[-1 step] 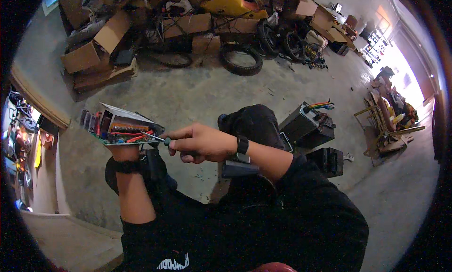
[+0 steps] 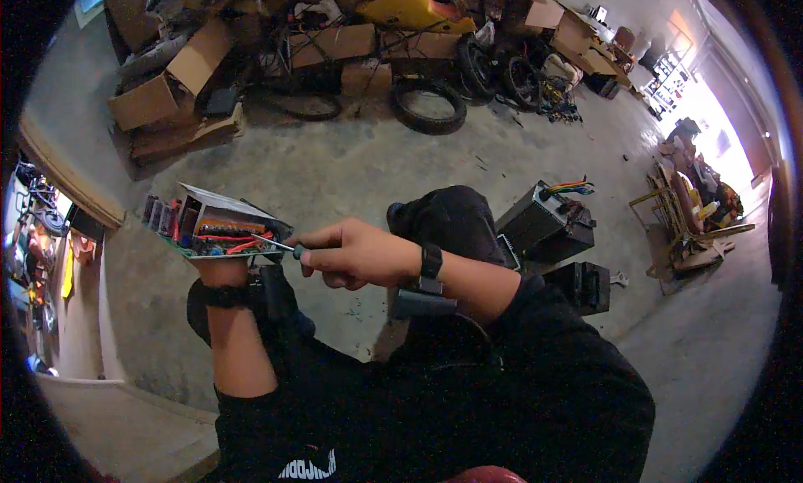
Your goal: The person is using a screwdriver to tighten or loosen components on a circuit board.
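My left hand [image 2: 222, 270] is under an open circuit board [image 2: 182, 250] and bears it up, its fingers hidden by the board. The board carries metal heat sink plates [image 2: 226, 200], a copper-coloured coil [image 2: 227, 230], red wires [image 2: 251, 244] and several dark capacitors [image 2: 157, 214] at its left end. In my right hand [image 2: 360, 253], closed round the handle, is a small screwdriver [image 2: 298, 250] with a dark green grip. Its thin shaft points left over the red wires; whether the tip touches a part cannot be made out.
At the right of my knee stands a grey metal case [image 2: 535, 219] with coloured wires on top, near a black box [image 2: 581, 286]. Tyres [image 2: 428, 107] and cardboard boxes [image 2: 201, 56] lie along the far wall. A wooden chair frame [image 2: 677, 207] with scraps stands at the right.
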`<action>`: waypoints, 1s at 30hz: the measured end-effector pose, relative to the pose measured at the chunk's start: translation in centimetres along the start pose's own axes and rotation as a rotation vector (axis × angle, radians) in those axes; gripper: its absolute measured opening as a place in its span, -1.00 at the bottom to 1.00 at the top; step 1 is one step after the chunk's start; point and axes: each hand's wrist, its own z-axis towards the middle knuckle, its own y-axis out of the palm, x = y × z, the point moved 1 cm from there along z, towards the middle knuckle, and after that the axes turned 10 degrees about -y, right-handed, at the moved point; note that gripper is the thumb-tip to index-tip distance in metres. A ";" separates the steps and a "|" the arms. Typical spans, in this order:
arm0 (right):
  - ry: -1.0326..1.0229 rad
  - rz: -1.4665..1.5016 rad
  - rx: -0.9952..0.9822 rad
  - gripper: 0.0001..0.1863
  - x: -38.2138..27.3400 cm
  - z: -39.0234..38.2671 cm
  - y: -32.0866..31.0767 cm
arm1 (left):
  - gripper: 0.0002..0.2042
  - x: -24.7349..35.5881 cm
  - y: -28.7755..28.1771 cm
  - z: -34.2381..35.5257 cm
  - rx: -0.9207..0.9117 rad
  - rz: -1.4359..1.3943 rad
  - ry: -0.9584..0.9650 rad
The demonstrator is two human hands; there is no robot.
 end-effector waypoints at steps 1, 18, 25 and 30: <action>-0.164 -0.327 0.027 -0.55 0.1 0.3 0.0 | -0.48 0.0 -0.1 -0.5 -0.036 0.016 -0.030; -0.073 -0.224 -0.247 -0.20 -0.3 -0.5 -0.6 | -0.49 -0.3 -0.7 -1.0 -0.263 -0.097 -0.045; 0.084 -0.035 -0.068 -0.45 -1.2 -0.5 -0.6 | -0.48 -1.6 -2.1 -0.1 -0.099 0.057 0.107; -0.289 -0.575 0.197 -0.60 0.2 0.3 -0.5 | -0.45 -2.9 -2.4 1.0 -0.184 -0.189 -0.062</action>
